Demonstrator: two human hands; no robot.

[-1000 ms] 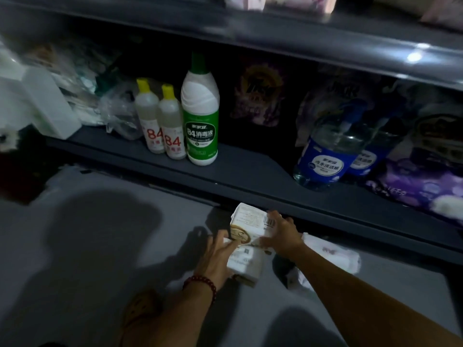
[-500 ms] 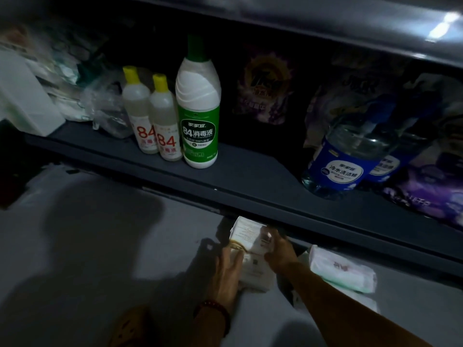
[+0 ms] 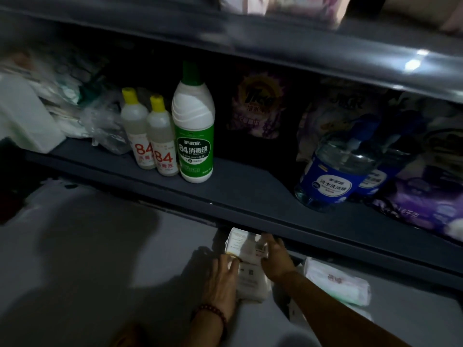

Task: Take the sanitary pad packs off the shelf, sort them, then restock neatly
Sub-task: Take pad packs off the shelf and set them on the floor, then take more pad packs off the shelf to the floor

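two white pad packs lie stacked on the grey floor [image 3: 95, 251], at the front edge of the lowest shelf [image 3: 250, 196]. the upper pack [image 3: 241, 242] sits tilted on the lower pack [image 3: 251, 284], its far end reaching under the shelf lip. the right hand [image 3: 275, 259] lies over the upper pack's right side, fingers curved onto it and gripping it. the left hand [image 3: 221, 279] rests against the left side of the stack with fingers fairly straight, touching where the two packs meet. the hands are apart, with the stack between them. a dark bead bracelet [image 3: 213, 313] circles the left wrist.

just right of the right forearm, a third pack [image 3: 337, 281] with pink print lies on the floor; something pale lies under it, but what it is cannot be told.

on the shelf above stand two small yellow-capped bottles [image 3: 147, 132], touching, and beside them a tall white bottle [image 3: 194, 126] with a green label. further right stand blue-labelled clear bottles [image 3: 334, 171], with purple bags [image 3: 258, 106] behind. at the left end sit a crumpled plastic bag [image 3: 107, 128] and a white box [image 3: 25, 118]. the picture is dim and blurred.
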